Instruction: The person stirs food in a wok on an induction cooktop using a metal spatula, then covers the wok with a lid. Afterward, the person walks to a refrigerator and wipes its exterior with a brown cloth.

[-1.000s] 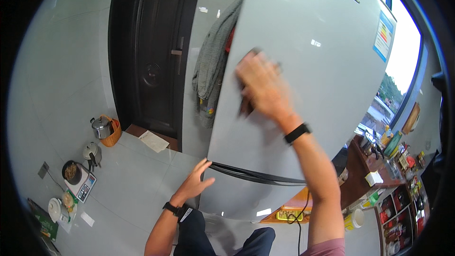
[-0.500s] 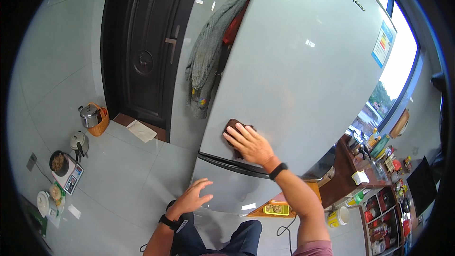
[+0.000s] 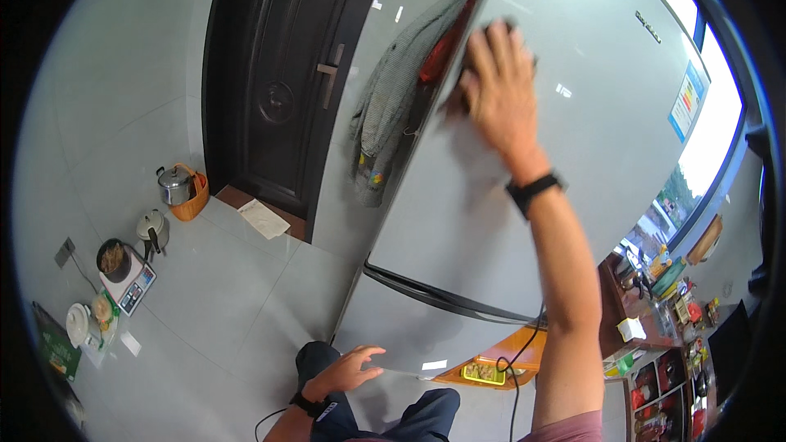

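Note:
Under my right hand (image 3: 506, 102) a dark brown cloth (image 3: 467, 92) lies against the upper door of a silver-grey refrigerator (image 3: 606, 139). The hand is flat on the cloth near the door's left edge, its fingers slightly blurred, and it hides most of the cloth. My left hand (image 3: 350, 368) hangs low in front of the lower refrigerator door (image 3: 409, 331), fingers apart and holding nothing. A dark handle strip (image 3: 442, 299) separates the two doors.
A grey checked garment (image 3: 393, 90) hangs beside the refrigerator, near a dark door (image 3: 270, 74). Pots, a basket (image 3: 190, 206) and a kitchen scale (image 3: 135, 290) stand at left. A cluttered counter (image 3: 610, 311) is at right; a black cable (image 3: 516, 393) hangs close to my right arm.
My right hand has moved up the upper door with the cloth, from near the handle strip to higher along the left edge. My left hand has dropped slightly. The view has shifted.

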{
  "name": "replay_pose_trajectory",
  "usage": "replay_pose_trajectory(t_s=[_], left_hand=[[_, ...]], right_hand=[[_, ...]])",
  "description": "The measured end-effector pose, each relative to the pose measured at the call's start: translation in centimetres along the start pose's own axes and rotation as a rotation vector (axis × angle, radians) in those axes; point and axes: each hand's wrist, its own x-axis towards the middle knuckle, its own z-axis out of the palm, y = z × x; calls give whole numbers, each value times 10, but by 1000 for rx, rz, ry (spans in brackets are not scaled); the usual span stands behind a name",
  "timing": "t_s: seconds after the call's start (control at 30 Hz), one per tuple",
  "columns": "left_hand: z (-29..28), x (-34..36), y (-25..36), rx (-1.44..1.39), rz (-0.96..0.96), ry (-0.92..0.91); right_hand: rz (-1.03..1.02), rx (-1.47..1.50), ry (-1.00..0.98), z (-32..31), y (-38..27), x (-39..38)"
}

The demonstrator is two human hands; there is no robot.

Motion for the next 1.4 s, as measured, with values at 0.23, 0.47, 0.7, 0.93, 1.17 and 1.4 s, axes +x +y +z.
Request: replay_pose_trajectory(t_s=[0.23, 0.47, 0.7, 0.93, 1.17, 1.4], left_hand=[[-15, -14, -14, 99, 4, 37], [-20, -59, -21, -32, -147, 145], [-24, -56, -12, -57, -126, 154], [-27, -54, -25, -107, -124, 222], [-49, -36, -1, -107, -144, 329], [-48, -18, 23, -49, -104, 329]], right_hand=[[-436, 218, -643, -23, -122, -159], [-204, -25, -140, -3, 8, 35], [-231, -317, -203, 26, 7, 92], [-503, -248, -710, 37, -177, -137], [-505, 159, -691, 27, -202, -196], [55, -114, 80, 25, -35, 20]])
